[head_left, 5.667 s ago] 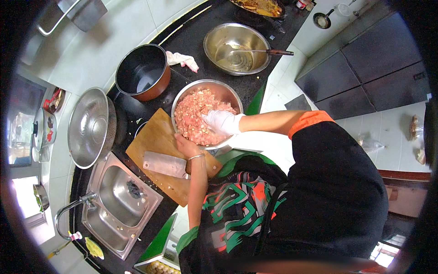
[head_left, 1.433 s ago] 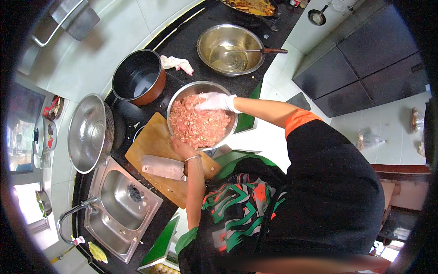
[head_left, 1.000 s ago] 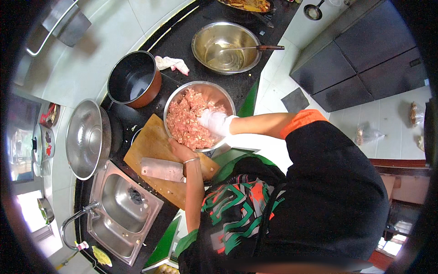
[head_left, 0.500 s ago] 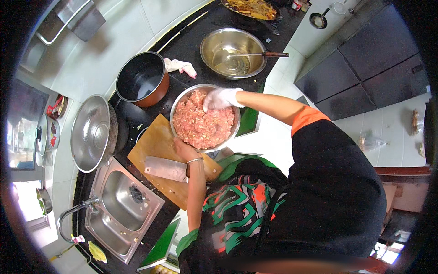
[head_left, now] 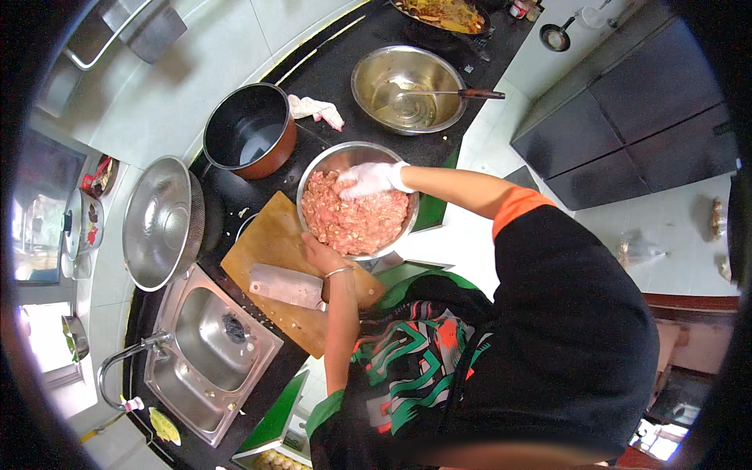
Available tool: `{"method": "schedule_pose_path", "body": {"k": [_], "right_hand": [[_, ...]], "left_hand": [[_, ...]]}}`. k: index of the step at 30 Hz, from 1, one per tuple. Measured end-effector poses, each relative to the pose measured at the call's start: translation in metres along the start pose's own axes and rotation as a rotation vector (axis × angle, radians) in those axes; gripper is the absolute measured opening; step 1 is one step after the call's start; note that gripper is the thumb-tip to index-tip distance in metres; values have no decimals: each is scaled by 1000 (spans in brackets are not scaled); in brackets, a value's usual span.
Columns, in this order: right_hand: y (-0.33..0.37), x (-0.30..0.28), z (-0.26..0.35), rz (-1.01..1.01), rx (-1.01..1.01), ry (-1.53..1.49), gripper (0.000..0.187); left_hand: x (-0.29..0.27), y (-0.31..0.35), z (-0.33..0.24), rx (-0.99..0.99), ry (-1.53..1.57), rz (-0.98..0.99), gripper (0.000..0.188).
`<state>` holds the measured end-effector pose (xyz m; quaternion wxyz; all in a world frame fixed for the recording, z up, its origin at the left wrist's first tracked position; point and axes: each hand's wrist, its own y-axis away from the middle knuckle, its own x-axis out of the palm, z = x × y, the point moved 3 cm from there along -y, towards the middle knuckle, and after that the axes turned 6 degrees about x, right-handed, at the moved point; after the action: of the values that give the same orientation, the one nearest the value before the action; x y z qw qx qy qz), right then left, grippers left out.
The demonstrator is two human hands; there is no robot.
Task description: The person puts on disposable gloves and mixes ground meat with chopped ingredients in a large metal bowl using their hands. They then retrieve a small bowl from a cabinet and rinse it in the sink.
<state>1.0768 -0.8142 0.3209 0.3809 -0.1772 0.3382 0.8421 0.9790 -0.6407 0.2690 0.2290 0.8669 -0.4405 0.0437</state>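
A stainless-steel bowl (head_left: 413,205) holds pink minced meat (head_left: 352,223) with small pale bits in it. My right hand (head_left: 368,179), in a white glove, digs into the meat at its far side; the curled fingertips are partly buried. Bare, with a bracelet at the wrist, my left hand (head_left: 323,256) grips the bowl's near-left side. Below that hand lies a wooden cutting board (head_left: 270,223), partly under the bowl's edge. A cleaver (head_left: 286,286) rests flat on the board, its handle end partly hidden by my left wrist.
A steel basin (head_left: 364,94) with a dark-handled utensil stands beyond the bowl. A deep pot (head_left: 270,153) and white cloth (head_left: 316,110) are at the far left. Left of the board are a large colander (head_left: 160,223) and a double sink (head_left: 211,337). A pan of food (head_left: 442,14) stands farthest back.
My right hand has moved left across the meat, and its fingers have pushed in, leaving a hollow at the bowl's far side. My left hand stays at the bowl.
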Motion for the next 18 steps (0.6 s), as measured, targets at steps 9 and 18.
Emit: {"method": "schedule_pose_path", "body": {"k": [9,18], "right_hand": [[53,59,-6,-326,-158,964,5],[-19,43,-86,-89,-377,726,42]], "left_hand": [[-7,-8,12,-20,16,39,47],[3,-4,-6,56,-98,77,49]]}}
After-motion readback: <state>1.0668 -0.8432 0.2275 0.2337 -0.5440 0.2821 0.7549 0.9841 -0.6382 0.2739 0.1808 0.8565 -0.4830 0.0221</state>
